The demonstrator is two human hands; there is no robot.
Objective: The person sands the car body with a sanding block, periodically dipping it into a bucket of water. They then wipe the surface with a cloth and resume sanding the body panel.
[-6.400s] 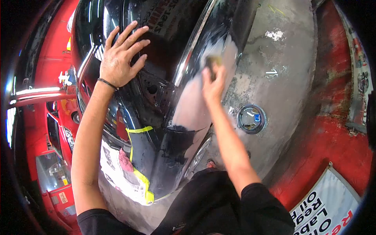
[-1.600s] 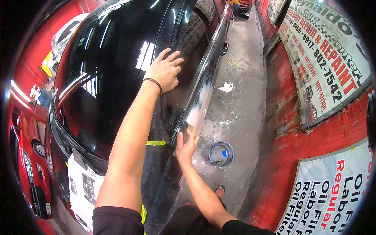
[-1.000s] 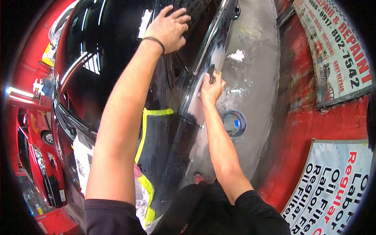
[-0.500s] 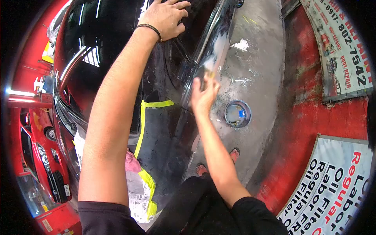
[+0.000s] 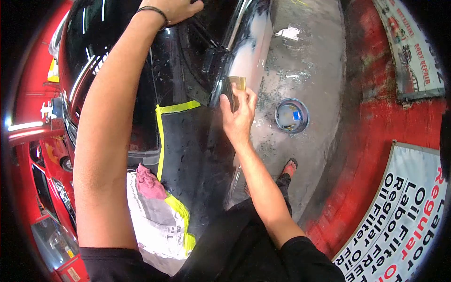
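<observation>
My right hand (image 5: 239,115) is closed around a sanding block (image 5: 238,83), dark with a tan-yellow end. The block is against the black car's side, just below a whitish patch (image 5: 244,56) on the panel. At the upper edge my left hand (image 5: 174,10) rests over the dark car body with its thumb stretched out. The frame cuts off most of its fingers, and I see nothing held in it. Yellow-green masking tape (image 5: 181,107) runs along the dark panel (image 5: 192,145) between my arms.
A round bucket (image 5: 292,115) holding cloudy water and a blue item stands on the wet floor (image 5: 305,70) to the right. A pink cloth (image 5: 149,181) lies on white printed sheeting (image 5: 159,216). Signs hang on the red wall (image 5: 366,155); a red car (image 5: 49,188) is at left.
The view has shifted. My right hand and the sanding block, smeared by motion before, now show clearly against the panel. My left hand has slipped partly out of the top of the frame.
</observation>
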